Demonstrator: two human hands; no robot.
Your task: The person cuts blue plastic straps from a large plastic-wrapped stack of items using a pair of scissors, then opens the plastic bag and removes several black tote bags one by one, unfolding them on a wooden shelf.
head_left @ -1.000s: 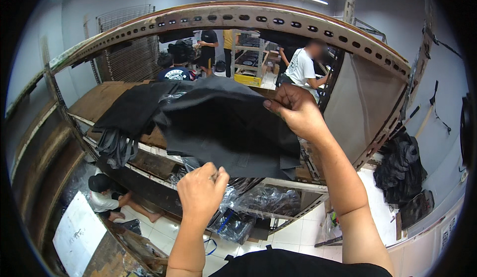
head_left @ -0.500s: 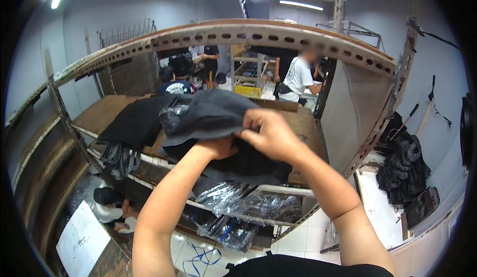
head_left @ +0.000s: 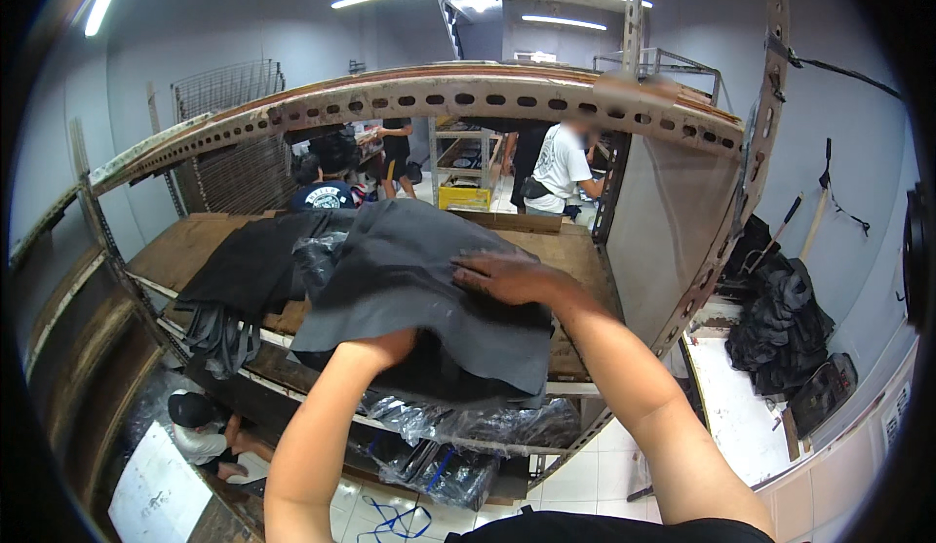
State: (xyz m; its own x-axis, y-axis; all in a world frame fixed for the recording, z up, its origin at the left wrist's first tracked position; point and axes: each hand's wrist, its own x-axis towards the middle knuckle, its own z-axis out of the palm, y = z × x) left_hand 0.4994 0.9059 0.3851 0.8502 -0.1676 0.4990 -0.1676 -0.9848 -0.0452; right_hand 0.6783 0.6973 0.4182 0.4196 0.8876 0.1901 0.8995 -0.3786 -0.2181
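while the right hand [head_left: 502, 277] rests, fingers spread, on the dark fabric [head_left: 414, 246], smooth outward from them; beneath, i cannot tell whether the left hand [head_left: 390, 345] grips

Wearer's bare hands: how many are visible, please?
2: the bare left hand, partly hidden under the dark grey cloth-like piece; the bare right hand, on top of it.

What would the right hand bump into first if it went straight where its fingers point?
The right hand would first meet more of the dark cloth under it; past that, maybe the clear plastic, though depth is unclear.
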